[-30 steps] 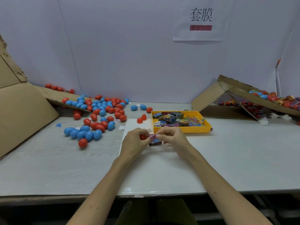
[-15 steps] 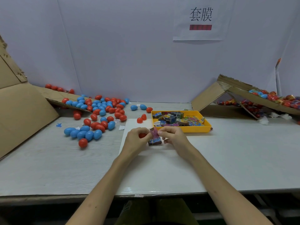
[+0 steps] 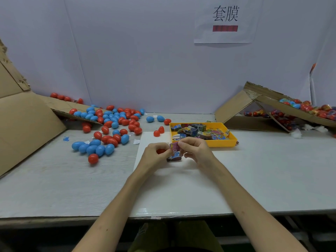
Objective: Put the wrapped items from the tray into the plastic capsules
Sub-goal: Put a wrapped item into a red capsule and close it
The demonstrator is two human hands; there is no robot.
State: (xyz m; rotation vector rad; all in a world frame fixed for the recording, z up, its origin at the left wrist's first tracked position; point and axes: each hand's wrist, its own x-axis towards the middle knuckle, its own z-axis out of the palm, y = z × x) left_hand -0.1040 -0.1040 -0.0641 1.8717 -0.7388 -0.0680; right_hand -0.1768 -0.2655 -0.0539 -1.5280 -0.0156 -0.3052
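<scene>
My left hand (image 3: pixel 156 154) grips a red capsule half (image 3: pixel 160 151), which shows between its curled fingers. My right hand (image 3: pixel 195 150) pinches the top of a pink and blue wrapped item (image 3: pixel 174 151) that stands between both hands, over the white sheet (image 3: pixel 145 140). Just behind my right hand, the yellow tray (image 3: pixel 231 141) holds several more wrapped items (image 3: pixel 196 131). Two red capsule halves (image 3: pixel 158 131) lie left of the tray.
Many red and blue capsules (image 3: pixel 109 128) are scattered on the grey table at the left, some on a cardboard flap (image 3: pixel 27 120). A tilted cardboard box (image 3: pixel 283 106) with filled capsules stands at the back right. A paper sign (image 3: pixel 225 19) hangs on the wall.
The wrapped item has been turned from lying low between my hands to standing upright, with my right hand raised a little at its top. My left hand has hardly moved.
</scene>
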